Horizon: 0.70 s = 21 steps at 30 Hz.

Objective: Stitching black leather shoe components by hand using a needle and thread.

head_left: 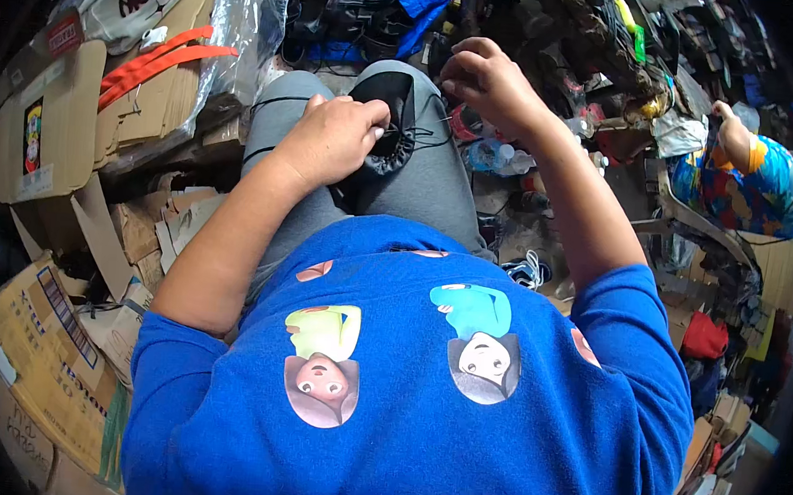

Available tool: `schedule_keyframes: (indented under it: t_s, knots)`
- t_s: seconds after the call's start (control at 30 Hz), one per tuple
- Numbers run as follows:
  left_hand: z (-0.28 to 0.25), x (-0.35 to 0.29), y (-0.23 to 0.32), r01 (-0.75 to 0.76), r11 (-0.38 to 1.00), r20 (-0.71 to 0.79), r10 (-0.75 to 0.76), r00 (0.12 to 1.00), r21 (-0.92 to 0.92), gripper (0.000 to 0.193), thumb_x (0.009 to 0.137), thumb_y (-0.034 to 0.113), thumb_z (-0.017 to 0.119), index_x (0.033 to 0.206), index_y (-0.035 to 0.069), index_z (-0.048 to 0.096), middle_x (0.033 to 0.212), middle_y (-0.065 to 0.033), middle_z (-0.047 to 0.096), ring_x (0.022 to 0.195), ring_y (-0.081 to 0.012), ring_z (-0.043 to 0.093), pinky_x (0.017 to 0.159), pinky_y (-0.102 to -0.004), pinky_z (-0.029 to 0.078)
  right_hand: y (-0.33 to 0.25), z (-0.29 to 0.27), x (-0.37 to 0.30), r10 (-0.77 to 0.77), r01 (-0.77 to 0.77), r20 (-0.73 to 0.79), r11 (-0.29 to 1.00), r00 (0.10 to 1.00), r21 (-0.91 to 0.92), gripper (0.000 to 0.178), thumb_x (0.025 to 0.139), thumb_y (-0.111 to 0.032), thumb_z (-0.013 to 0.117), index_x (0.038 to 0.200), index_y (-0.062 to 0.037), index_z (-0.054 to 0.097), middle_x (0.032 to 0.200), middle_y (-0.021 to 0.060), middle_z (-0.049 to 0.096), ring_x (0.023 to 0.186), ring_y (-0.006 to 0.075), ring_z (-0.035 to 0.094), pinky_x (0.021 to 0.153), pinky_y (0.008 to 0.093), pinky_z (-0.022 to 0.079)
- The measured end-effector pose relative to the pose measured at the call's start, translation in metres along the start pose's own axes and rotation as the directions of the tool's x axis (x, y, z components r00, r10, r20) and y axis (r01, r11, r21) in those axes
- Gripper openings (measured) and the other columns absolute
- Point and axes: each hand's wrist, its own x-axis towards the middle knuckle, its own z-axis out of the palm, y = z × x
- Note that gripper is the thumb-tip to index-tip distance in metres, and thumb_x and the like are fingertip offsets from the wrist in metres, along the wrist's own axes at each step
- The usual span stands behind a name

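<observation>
Seated, a person rests a black shoe (389, 123) on grey-trousered knees; the left hand (331, 137) clamps its upper, while the right hand (489, 81) hovers just beside, fingertips pinched narrow on dark thread. Cardboard boxes (51, 122) crowd the left edge.

Light is even and fairly bright, daylight-like, falling from above and ahead of the hands. The left hand (331, 137) and right hand (491, 84) are evenly lit, casting only soft shadow onto the black shoe (389, 123) gripped between them. Beyond the grip, the clutter sinks into dim, murky tones. The fisheye bends edges strongly toward a black circular rim. Detail around the grip is slightly soft; a face at far right is blurred.
</observation>
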Motion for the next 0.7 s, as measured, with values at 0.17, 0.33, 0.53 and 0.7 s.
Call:
schedule_keyframes:
  t_s: [0.17, 0.33, 0.53, 0.7]
  knots:
    - [-0.002, -0.006, -0.007, -0.068, 0.998, -0.017, 0.068, 0.998, 0.011, 0.012, 0.087, 0.018, 0.05, 0.094, 0.013, 0.059, 0.084, -0.0087, 0.064, 0.089, -0.0289, 0.06, 0.081, -0.0445, 0.04, -0.054, -0.009, 0.003, -0.175, 0.263, 0.325, 0.932, 0.929, -0.249, 0.01, 0.082, -0.023, 0.06, 0.085, -0.0133, 0.061, 0.08, 0.0032, 0.06, 0.087, 0.0231, 0.059, 0.084, 0.0366, 0.04]
    - [-0.003, -0.016, -0.014, -0.153, 0.984, -0.036, 0.157, 0.987, 0.086, 0.015, 0.082, 0.01, 0.053, 0.096, 0.011, 0.057, 0.083, -0.0088, 0.06, 0.088, -0.0268, 0.057, 0.08, -0.0394, 0.038, -0.058, 0.001, 0.009, -0.235, 0.363, 0.43, 0.899, 0.872, -0.246, 0.006, 0.079, -0.015, 0.056, 0.084, -0.013, 0.056, 0.074, 0.0041, 0.06, 0.081, 0.0233, 0.06, 0.079, 0.0377, 0.041]
    - [-0.029, -0.076, -0.049, -0.067, 0.971, -0.157, 0.105, 0.982, 0.229, 0.015, 0.077, 0.003, 0.054, 0.091, 0.007, 0.058, 0.086, -0.0108, 0.061, 0.086, -0.0273, 0.057, 0.081, -0.038, 0.039, -0.002, -0.015, -0.027, -0.12, 0.217, 0.338, 0.939, 0.934, -0.267, 0.007, 0.075, -0.011, 0.062, 0.08, -0.0125, 0.057, 0.07, 0.0049, 0.058, 0.075, 0.021, 0.059, 0.074, 0.035, 0.045]
    - [-0.076, -0.093, -0.037, 0.038, 0.823, -0.296, -0.246, 0.923, -0.566, 0.007, 0.084, 0.007, 0.062, 0.086, 0.0, 0.062, 0.079, 0.002, 0.058, 0.074, -0.0041, 0.049, 0.068, -0.0193, 0.04, -0.003, -0.041, -0.021, 0.41, -0.425, 0.184, 0.64, 0.893, 0.64, 0.018, 0.085, -0.021, 0.066, 0.088, -0.0036, 0.065, 0.075, -0.002, 0.06, 0.073, 0.0059, 0.056, 0.064, 0.0227, 0.043]
